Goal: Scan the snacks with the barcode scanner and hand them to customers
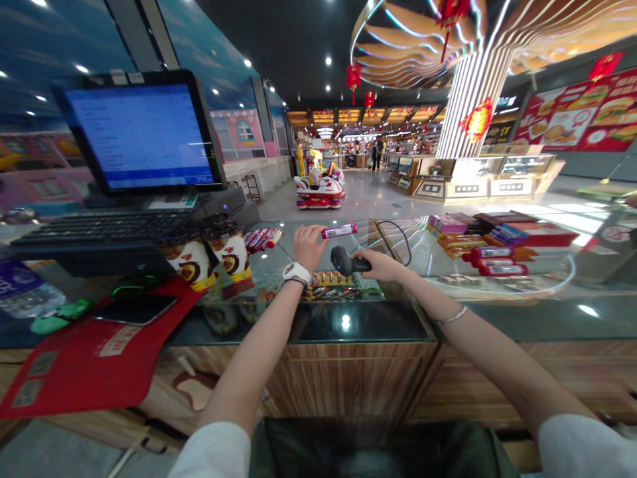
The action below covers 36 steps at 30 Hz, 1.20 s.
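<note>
Writing: barcode label on the red roll (340,231), brand's too tiny to read; monitor (139,129) text is mush too
Red roll: pokes out at the left hand's (308,247) 2 o'clock, end pinched in its fingertips
Scanner (343,261): right hand's (381,265) wrapped round the handle, head at the roll's 6 o'clock, just apart
Count: one scanner, two cups (229,255) at the left hand's 9 o'clock

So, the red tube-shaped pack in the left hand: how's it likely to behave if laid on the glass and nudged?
The red tube-shaped pack would probably roll, given its cylindrical shape. It seems fairly stiff: it juts out straight though the left hand grips it only near one end.
</note>
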{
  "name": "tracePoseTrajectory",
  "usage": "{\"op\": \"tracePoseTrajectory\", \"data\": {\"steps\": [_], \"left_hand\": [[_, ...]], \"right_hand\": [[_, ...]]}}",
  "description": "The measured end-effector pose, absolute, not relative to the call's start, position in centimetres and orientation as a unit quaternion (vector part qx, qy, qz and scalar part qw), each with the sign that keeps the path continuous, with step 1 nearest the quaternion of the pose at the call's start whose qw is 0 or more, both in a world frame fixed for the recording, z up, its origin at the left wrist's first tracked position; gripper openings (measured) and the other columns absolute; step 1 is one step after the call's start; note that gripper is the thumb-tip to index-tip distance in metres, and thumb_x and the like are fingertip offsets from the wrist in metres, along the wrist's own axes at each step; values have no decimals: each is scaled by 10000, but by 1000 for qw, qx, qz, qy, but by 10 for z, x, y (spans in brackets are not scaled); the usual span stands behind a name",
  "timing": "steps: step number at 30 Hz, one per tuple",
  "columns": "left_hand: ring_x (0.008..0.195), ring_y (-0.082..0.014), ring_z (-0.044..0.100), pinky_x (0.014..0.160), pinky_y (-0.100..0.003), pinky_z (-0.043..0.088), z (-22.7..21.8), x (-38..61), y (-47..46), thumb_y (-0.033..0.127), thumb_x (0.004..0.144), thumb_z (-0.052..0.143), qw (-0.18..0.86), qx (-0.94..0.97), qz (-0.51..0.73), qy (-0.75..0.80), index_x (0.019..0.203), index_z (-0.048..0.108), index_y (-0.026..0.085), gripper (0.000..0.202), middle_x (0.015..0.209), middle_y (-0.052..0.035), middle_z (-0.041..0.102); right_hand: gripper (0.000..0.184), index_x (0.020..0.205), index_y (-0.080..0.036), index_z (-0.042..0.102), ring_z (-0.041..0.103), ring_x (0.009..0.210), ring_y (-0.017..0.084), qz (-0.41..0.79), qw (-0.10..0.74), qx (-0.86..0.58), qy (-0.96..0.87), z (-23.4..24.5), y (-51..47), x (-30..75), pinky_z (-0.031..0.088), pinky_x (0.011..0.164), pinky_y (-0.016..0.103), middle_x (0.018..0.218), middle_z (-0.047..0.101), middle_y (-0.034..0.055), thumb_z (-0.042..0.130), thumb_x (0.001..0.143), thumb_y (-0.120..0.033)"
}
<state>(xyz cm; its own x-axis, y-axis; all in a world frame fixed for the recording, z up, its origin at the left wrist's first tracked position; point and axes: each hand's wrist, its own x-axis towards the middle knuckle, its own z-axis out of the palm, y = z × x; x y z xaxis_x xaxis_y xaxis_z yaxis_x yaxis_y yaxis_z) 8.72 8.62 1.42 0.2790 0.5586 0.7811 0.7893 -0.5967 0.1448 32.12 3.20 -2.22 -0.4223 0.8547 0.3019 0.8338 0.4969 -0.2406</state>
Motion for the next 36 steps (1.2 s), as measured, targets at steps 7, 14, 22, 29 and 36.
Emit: {"op": "tracePoseTrajectory", "data": {"steps": [7,14,22,29,36], "left_hand": [[1146,-244,617,1150,-430,327,16,75,96,270,910,615,149,-769,-426,-453,1152,651,250,246,1174,-51,710],[1149,-250,613,1155,-438,320,14,69,100,286,898,634,142,-757,-416,-483,1141,652,249,247,1184,-57,704],[1134,-258,616,1146,-473,321,8,66,100,261,877,650,138,-749,-410,-502,1099,659,258,223,1165,-60,711],[1105,-268,621,1131,-471,330,7,64,102,239,879,628,137,-743,-411,-510,1075,657,260,199,1140,-55,719],[1120,-268,612,1140,-471,314,8,65,101,244,883,626,134,-745,-405,-513,1082,655,253,202,1145,-64,713]], "right_hand": [[429,1203,-195,606,670,983,254,-12,188,-521,-832,2,12,322,473,808,314,1115,703,83,643,791,-308],[324,1132,-210,602,671,939,256,-22,316,-525,-790,14,3,319,468,766,316,1037,721,74,573,866,-395],[338,1091,-199,630,669,818,272,8,334,-529,-780,12,-1,308,463,719,327,876,720,80,532,903,-463],[342,1105,-203,617,672,847,272,3,328,-535,-778,10,0,308,467,734,328,900,722,78,528,910,-469],[356,1115,-192,602,672,851,278,13,321,-537,-780,11,-2,306,460,742,333,914,718,89,527,910,-473]]}}
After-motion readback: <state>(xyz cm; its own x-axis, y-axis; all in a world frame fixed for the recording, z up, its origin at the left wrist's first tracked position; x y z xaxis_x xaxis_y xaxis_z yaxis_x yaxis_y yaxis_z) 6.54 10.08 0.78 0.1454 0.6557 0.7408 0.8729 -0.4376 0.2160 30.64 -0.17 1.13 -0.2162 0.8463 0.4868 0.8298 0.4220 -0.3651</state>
